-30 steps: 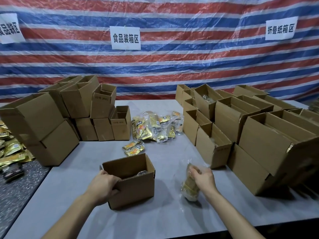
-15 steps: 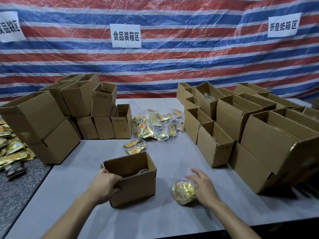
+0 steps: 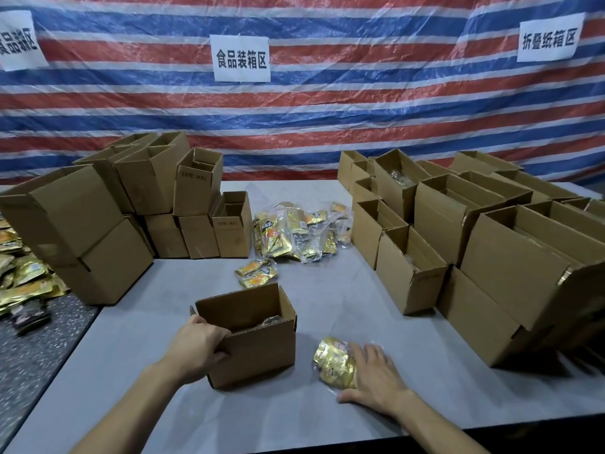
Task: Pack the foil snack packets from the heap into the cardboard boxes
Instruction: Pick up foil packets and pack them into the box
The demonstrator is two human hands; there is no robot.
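Left grip (image 3: 196, 348) clenching box (image 3: 258, 355) rim | right grip (image 3: 376, 378) resting flat, released, on packet (image 3: 334, 362) | box sitting just left

Single view, head-worn, wide-angle; straight lines bow toward the frame edges. Camera sits at the near edge of the table (image 3: 327, 306), facing forward and down across it to the striped tarp (image 3: 327, 126) behind the far edge. Tarp fills the upper frame, centre sign (image 3: 241, 59) above mid-table. Closest to lens: left hand (image 3: 196, 345) and right hand (image 3: 373, 378), forearms entering from the bottom, and the open box (image 3: 255, 355) by the near edge. Table's left edge and speckled floor (image 3: 32, 355) show lower left; right side runs under box stacks (image 3: 507, 257).
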